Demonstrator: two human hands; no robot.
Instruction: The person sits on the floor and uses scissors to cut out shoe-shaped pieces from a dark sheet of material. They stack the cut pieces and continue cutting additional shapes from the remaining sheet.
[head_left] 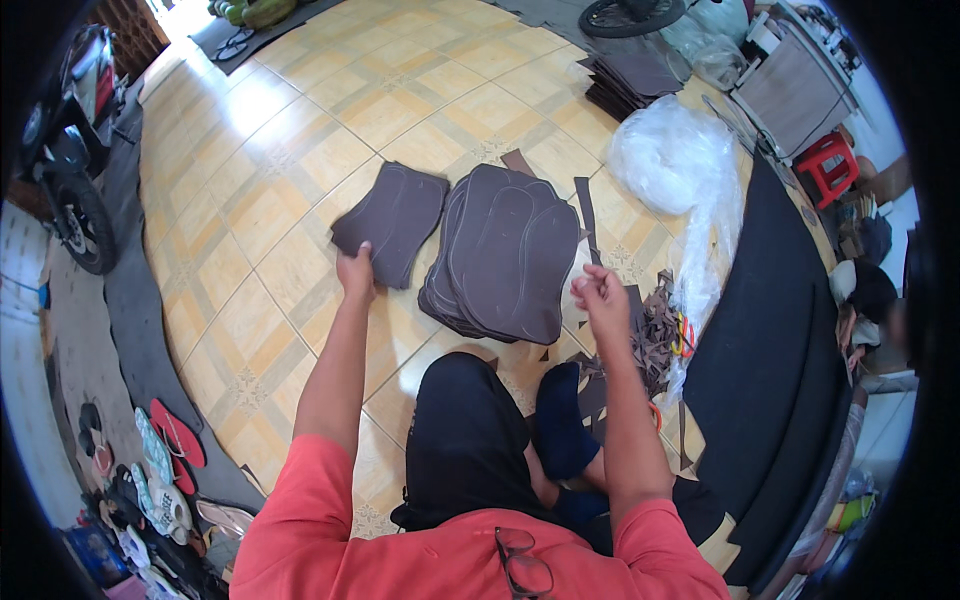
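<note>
Going by a clock in the middle of the view, the small pile (pixel 402 215) of dark brown pieces is at ten o'clock on the tiled floor (pixel 290 190). The left hand (pixel 356 270) is at its lower left edge — thumb on top, other fingers mostly hidden, so it looks like a pinch. The big pile (pixel 510 245) is at one o'clock, apart from it. The right hand (pixel 600 292) is at three o'clock, just beside the big pile. Its fingers curl in — I cannot tell if they pinch anything. Brown scraps (pixel 655 345) lie near it.

The step looks like handling the small pile; the next move calls for keeping its edges neat. I see pale curvy lines on both piles, but no brand, label or words I can read there.
</note>
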